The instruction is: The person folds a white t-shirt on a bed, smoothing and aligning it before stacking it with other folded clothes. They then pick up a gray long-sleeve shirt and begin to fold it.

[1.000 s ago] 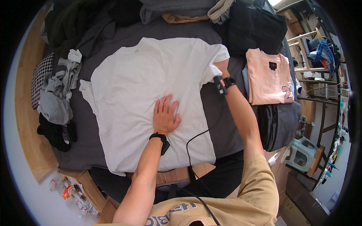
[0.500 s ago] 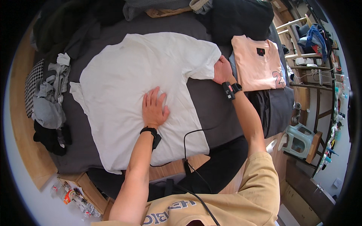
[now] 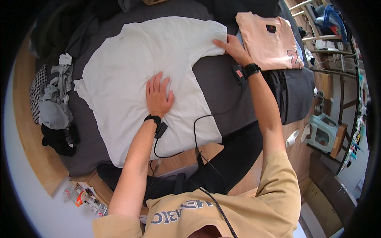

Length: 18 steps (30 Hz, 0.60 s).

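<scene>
A white T-shirt (image 3: 131, 79) lies spread out on the dark grey bed sheet (image 3: 214, 87), with one sleeve reaching toward the right. On the middle of the shirt my left hand (image 3: 158, 95) rests flat, fingers stretched out and palm down. My right hand (image 3: 234, 48) pinches the end of the right sleeve, its thumb on top of the cloth; some of its fingers are hidden. Both wrists carry a black strap with a small device.
To the right, a folded peach T-shirt (image 3: 262, 43) sits on dark folded clothes (image 3: 295, 99). Grey and black garments (image 3: 55, 107) are heaped along the left edge. A black cable (image 3: 195, 131) crosses near the shirt's hem. A pale blue stool (image 3: 320, 131) stands on the floor.
My right hand has changed its hold on the sleeve end, with the thumb now on top. The left hand stays flat on the shirt. The whole view has shifted slightly.
</scene>
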{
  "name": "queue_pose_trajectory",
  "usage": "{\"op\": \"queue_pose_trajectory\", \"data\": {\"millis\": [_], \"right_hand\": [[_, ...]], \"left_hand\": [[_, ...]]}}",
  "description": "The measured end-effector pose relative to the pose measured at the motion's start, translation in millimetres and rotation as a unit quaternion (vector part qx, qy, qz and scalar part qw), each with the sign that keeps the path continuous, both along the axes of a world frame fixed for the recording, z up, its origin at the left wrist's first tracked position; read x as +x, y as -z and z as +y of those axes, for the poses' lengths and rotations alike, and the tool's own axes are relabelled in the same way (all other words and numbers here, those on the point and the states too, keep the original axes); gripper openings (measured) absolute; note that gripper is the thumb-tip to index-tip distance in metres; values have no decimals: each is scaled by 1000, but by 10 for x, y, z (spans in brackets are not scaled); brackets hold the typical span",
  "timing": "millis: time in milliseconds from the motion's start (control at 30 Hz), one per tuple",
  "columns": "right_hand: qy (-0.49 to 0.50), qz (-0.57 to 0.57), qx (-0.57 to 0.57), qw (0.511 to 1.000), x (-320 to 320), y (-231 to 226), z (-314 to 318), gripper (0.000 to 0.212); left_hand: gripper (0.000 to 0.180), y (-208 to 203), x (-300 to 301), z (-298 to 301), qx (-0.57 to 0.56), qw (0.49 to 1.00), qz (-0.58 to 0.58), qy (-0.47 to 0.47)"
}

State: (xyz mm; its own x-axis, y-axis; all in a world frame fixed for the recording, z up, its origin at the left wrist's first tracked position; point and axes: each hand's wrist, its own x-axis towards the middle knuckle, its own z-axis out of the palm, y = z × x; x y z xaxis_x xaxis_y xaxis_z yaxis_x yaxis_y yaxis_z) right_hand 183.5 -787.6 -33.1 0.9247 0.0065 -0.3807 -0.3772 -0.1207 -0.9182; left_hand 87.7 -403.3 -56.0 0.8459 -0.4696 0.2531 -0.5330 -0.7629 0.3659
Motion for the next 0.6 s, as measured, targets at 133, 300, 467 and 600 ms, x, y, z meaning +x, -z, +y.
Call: {"op": "queue_pose_trajectory", "data": {"millis": [133, 300, 467, 600], "right_hand": [[103, -9, 56, 993, -213, 34, 62, 53], [268, -79, -9, 960, -799, 54, 528, 56], [139, 85, 149, 975, -1210, -37, 1047, 40], [41, -52, -90, 994, -1354, -77, 1407, 36]], "left_hand": [[55, -91, -24, 3, 7, 1000, -3, 18], [63, -201, -443, -148, 55, 998, 23, 37], [72, -356, -1400, -384, 83, 978, 117, 149], [68, -493, -2047, -385, 26, 967, 120, 222]]}}
